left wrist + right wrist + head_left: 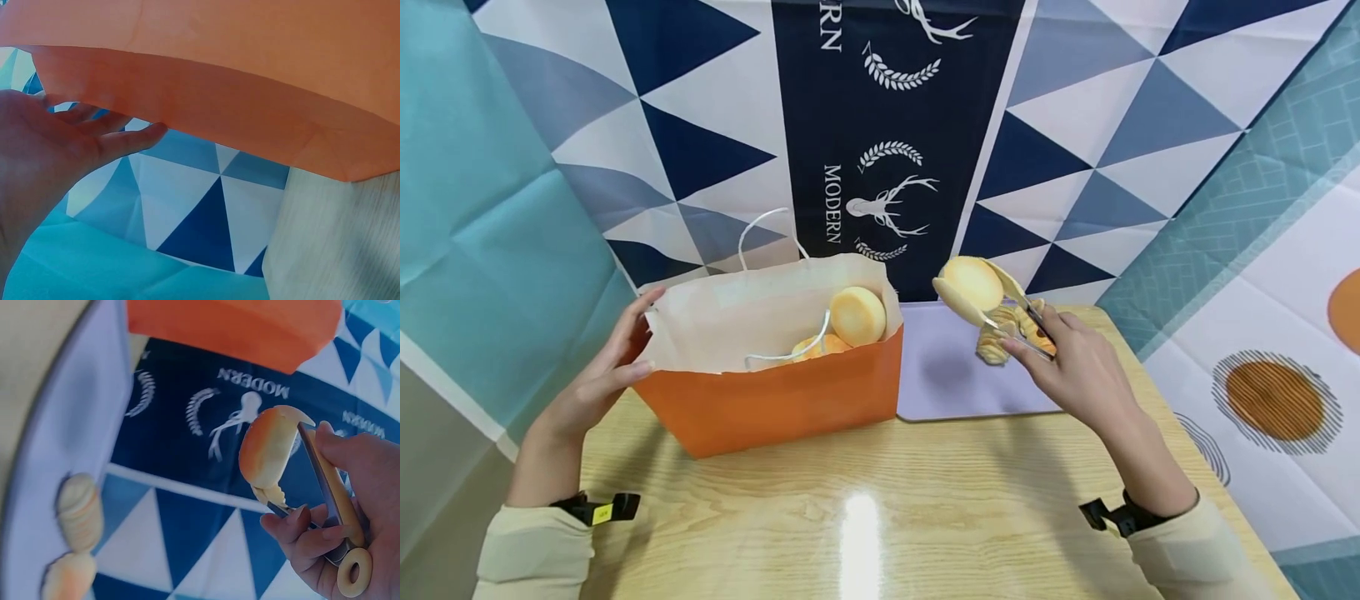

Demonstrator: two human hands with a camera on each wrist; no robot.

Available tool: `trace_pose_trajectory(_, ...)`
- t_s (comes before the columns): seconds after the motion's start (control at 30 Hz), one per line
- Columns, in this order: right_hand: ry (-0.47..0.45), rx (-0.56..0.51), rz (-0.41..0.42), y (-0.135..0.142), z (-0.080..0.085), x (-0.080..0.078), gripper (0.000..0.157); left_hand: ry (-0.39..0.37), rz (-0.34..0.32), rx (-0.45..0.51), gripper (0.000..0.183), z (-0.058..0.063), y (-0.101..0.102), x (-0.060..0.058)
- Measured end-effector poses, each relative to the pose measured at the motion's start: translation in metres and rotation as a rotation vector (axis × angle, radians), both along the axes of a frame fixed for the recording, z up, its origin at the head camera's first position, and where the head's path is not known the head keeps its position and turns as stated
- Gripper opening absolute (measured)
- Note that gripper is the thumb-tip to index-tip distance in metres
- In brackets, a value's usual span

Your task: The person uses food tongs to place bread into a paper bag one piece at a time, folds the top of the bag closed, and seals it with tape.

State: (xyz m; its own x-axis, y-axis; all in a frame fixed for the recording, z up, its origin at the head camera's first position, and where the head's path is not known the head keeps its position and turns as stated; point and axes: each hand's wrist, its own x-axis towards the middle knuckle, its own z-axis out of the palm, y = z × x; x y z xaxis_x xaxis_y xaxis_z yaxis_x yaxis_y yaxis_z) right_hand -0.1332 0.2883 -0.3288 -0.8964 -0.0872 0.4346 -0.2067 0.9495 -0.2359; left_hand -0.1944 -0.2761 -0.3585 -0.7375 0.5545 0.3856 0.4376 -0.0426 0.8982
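My right hand (1086,375) grips a pair of tongs (334,494) with pale, broad tips and a ring at the end. Between the tips sits a round bun (973,283), golden brown on one side, raised over the lavender tray (936,375). At the left end of an orange paper bag (775,408), my left hand (598,375) touches the side with spread, fairly straight fingers. The bag stands with its mouth wide and its white lining showing. A round bun (857,317) and an orange-topped bread (820,346) lie inside it, partly behind the front wall.
On the tray, right of the bag, are a ridged pastry (994,340) and another pastry (70,578), partly hidden by the tongs. White cord handles (767,218) rise from the bag. Patterned cloth (707,158) hangs behind the wooden table (775,517).
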Motion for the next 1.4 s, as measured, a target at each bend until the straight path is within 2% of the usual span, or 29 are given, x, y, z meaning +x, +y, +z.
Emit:
trace_pose_trajectory(0.2, 0.034, 0.019, 0.049, -0.022, 0.022, -0.006, 0.079, 0.003, -0.009, 0.007, 0.079, 0.003, -0.001, 0.001)
trace_pose_trajectory(0.4, 0.089, 0.024, 0.131, -0.049, 0.043, -0.009, 0.065, -0.009, 0.015, -0.01, 0.08, 0.001, -0.001, 0.002)
trace_pose_trajectory(0.6, 0.054, 0.009, 0.216, -0.077, 0.061, -0.011, 0.072, -0.025, 0.027, -0.011, 0.079, 0.001, -0.001, 0.002)
trace_pose_trajectory(0.9, 0.039, 0.065, 0.286, -0.111, 0.072, -0.016, 0.078, -0.03, 0.015, -0.008, 0.081, 0.004, 0.001, 0.002)
trace_pose_trajectory(1.17, -0.026, 0.148, 0.316, -0.138, 0.081, -0.022, 0.078, -0.032, 0.019, -0.02, 0.082, 0.005, 0.003, 0.002)
trace_pose_trajectory(1.27, -0.02, 0.159, 0.348, -0.148, 0.083, -0.027, 0.075, -0.031, 0.019, -0.016, 0.081, 0.005, 0.004, 0.002)
trace_pose_trajectory(1.4, -0.007, 0.164, 0.401, -0.161, 0.083, -0.036, 0.059, -0.042, 0.03, -0.018, 0.081, 0.005, 0.003, 0.004)
